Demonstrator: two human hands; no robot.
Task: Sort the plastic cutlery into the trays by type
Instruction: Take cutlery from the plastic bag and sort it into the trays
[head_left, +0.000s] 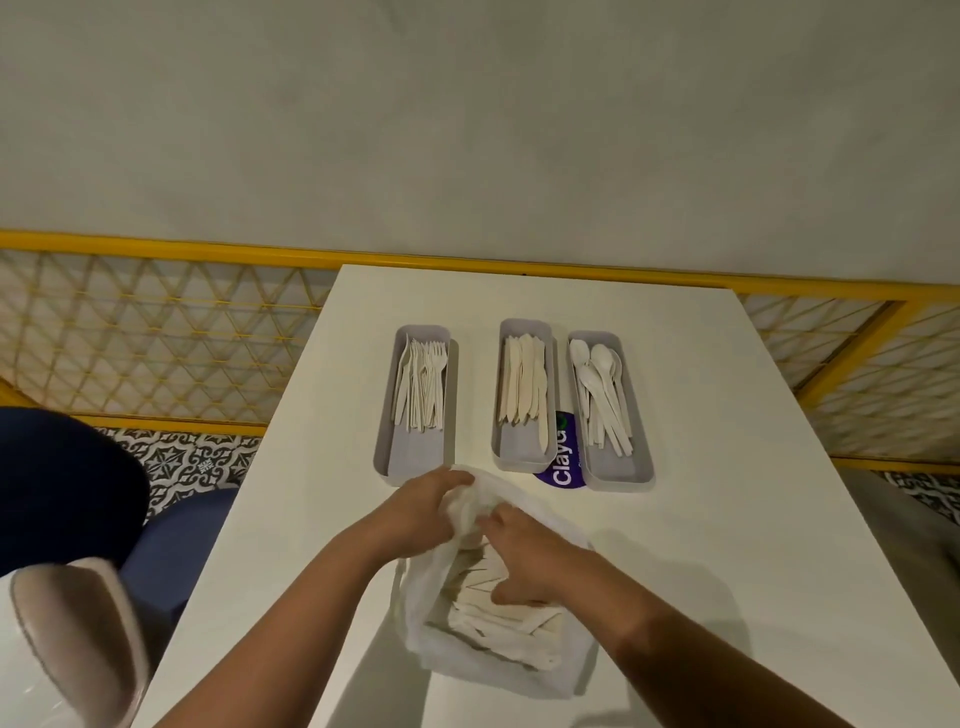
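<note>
Pinching the bag (423, 631) at its 12 o'clock rim: left hand (431, 512); right hand (524, 564) curled inside, hold unclear. Cutlery (493, 621) light, stiff; take handles.

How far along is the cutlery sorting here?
Partly done: forks lie in the left tray, knives in the middle tray, spoons in the right tray. The left hand grips the plastic bag; the right hand is at its mouth. Left: the cutlery inside it.
</note>
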